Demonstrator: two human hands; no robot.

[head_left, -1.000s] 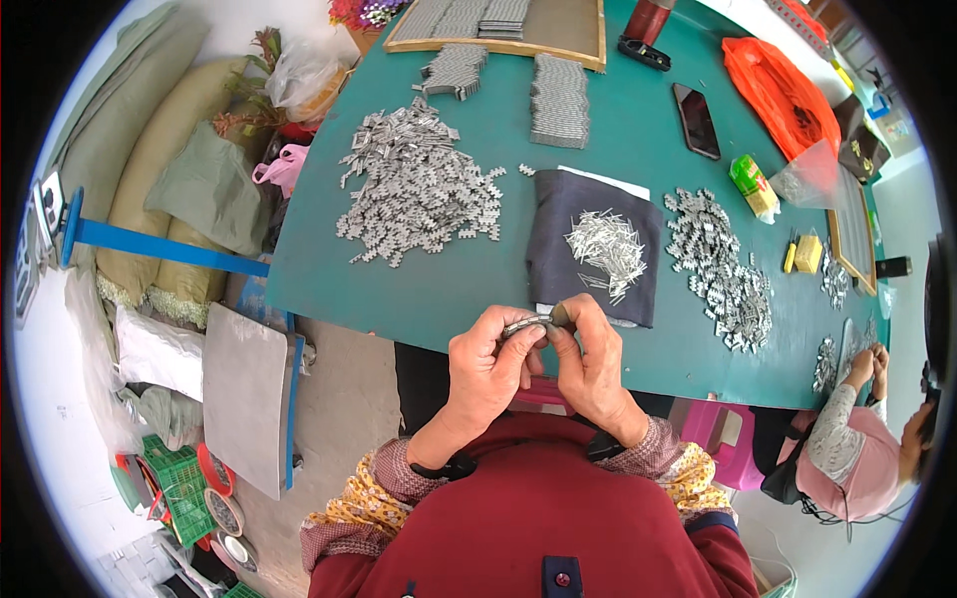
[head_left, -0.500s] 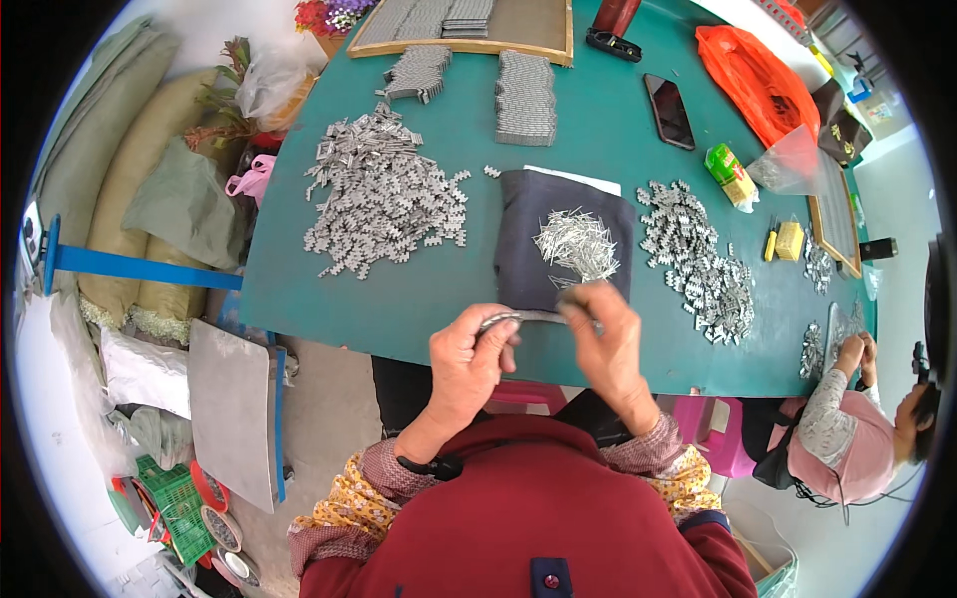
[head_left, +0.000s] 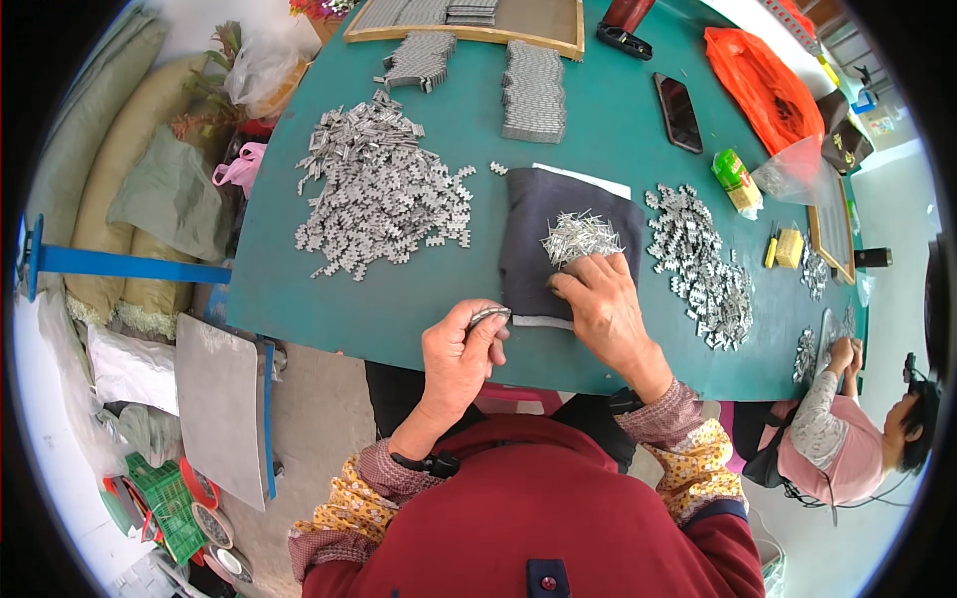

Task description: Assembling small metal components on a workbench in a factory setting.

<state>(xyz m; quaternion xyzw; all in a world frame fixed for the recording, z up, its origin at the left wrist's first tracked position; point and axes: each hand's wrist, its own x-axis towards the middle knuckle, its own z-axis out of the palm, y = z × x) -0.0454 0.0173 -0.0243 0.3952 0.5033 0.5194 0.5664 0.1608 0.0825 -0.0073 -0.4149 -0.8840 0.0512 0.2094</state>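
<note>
Right hand [head_left: 609,311] moved forward to near edge of pin pile [head_left: 580,236].

No writing can be read. The green-and-yellow packet [head_left: 736,182] on the desk [head_left: 359,309] bears printing too small to make out; the dark bag [head_left: 847,138] carries pale, illegible marks.

Green table [head_left: 419,299], silvery pins [head_left: 581,235], yellow floral sleeves [head_left: 700,460] — the cloth [head_left: 533,224] dark, perhaps navy.
</note>
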